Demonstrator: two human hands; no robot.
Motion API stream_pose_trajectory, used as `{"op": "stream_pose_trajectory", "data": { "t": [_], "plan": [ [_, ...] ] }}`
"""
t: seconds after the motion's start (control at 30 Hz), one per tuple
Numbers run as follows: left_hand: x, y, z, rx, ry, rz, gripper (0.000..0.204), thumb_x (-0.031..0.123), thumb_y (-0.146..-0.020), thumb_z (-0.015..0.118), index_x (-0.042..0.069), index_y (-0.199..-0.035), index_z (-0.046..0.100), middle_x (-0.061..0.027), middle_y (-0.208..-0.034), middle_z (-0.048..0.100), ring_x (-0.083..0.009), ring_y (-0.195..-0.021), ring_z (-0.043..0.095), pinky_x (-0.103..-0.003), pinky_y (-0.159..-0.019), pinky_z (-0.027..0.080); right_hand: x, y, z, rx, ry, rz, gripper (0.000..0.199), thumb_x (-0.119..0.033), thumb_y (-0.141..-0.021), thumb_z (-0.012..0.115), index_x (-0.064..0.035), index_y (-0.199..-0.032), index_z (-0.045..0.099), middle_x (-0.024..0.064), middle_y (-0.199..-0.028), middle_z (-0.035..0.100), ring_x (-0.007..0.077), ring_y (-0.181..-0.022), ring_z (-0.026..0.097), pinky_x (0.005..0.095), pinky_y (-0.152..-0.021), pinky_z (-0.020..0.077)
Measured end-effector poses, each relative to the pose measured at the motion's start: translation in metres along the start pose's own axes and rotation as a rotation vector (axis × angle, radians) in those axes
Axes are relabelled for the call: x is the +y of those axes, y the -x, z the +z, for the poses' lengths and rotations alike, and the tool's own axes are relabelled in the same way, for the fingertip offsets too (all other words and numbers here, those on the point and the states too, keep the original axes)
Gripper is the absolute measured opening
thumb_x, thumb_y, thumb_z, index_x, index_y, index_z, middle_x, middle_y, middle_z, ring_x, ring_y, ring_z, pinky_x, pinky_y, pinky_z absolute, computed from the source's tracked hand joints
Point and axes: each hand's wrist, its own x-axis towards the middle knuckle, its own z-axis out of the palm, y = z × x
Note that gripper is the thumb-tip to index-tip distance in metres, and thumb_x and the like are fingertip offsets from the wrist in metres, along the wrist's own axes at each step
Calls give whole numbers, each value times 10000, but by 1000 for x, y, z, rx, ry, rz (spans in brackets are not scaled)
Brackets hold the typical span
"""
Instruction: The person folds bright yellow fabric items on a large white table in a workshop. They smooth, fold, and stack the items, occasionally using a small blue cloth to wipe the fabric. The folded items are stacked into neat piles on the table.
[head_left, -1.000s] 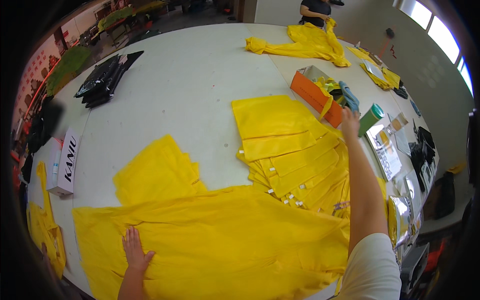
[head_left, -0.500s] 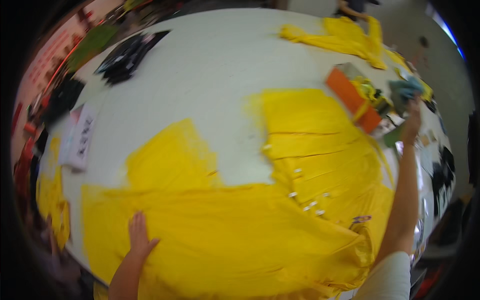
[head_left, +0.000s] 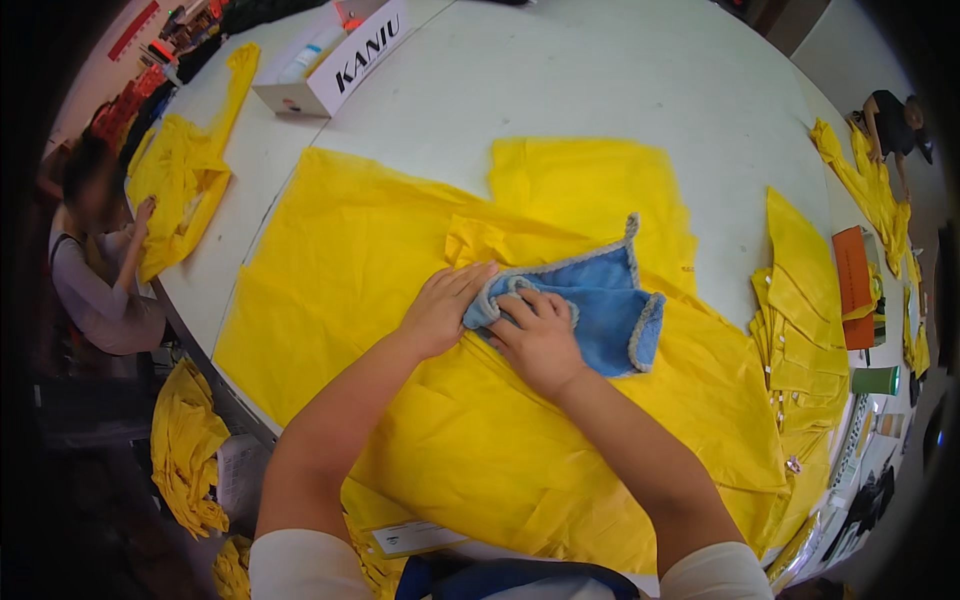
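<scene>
The right hand (head_left: 540, 348) has its fingers curled over a blue cloth (head_left: 606, 332) with grey edging; whether they grip or merely press, I can't tell from here. Left of them, the left hand (head_left: 445, 310) lies flat, fingers outstretched, yellow fabric (head_left: 430, 430) spread beneath both.

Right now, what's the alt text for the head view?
The right hand holds a blue cloth on a large yellow sheet, with the left hand at its left edge. Stacked yellow pieces and an orange box sit to the right.
</scene>
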Motion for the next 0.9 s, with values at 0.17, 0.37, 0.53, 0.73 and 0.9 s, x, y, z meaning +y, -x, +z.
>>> {"op": "stream_pose_trajectory", "data": {
  "t": [0.17, 0.37, 0.53, 0.73, 0.9],
  "plan": [
    [-10, 13, 14, 31, -124, 35, 485, 134, -913, 469, 108, -1390, 385, -39, -1451, 390, -211, -1325, 370, -389, -1096, 264, 22, 76, -21, -66, 110, 79, 330, -23, -672, 627, -145, -976, 673, 45, -1060, 586, 278, -921, 542, 380, -786, 453],
    [-10, 16, 12, 69, -123, 47, 477, 139, -917, 479, 98, -1383, 386, -41, -1453, 387, -201, -1326, 370, -388, -1095, 264, 13, 79, -45, -57, 101, 136, 373, 43, -655, 619, -97, -998, 668, 106, -998, 614, 313, -835, 566, 403, -726, 477],
    [-11, 11, 10, 54, -150, 36, 488, 147, -905, 503, 92, -1378, 393, -52, -1450, 392, -206, -1326, 372, -393, -1092, 266, 4, 10, 4, -30, 135, 79, 472, 28, -725, 527, -76, -1182, 586, 107, -1133, 579, 308, -926, 533, 378, -838, 455],
    [-17, 15, 6, 144, 35, 5, 431, 154, -917, 504, 111, -1342, 450, -75, -1446, 383, -233, -1305, 378, -407, -1072, 294, 19, 127, -58, -107, 321, 267, 393, 41, -707, 589, -55, -1083, 650, 100, -1076, 599, 311, -877, 552, 387, -761, 481],
    [-38, -16, -18, 418, 146, -198, 374, 153, -916, 522, 185, -1288, 518, -135, -1223, 521, -298, -1102, 505, -420, -936, 409, -1, 99, -74, -121, 216, 332, 376, 54, -731, 595, -59, -1087, 649, 113, -1026, 604, 325, -875, 563, 392, -770, 482]
  ]
}}
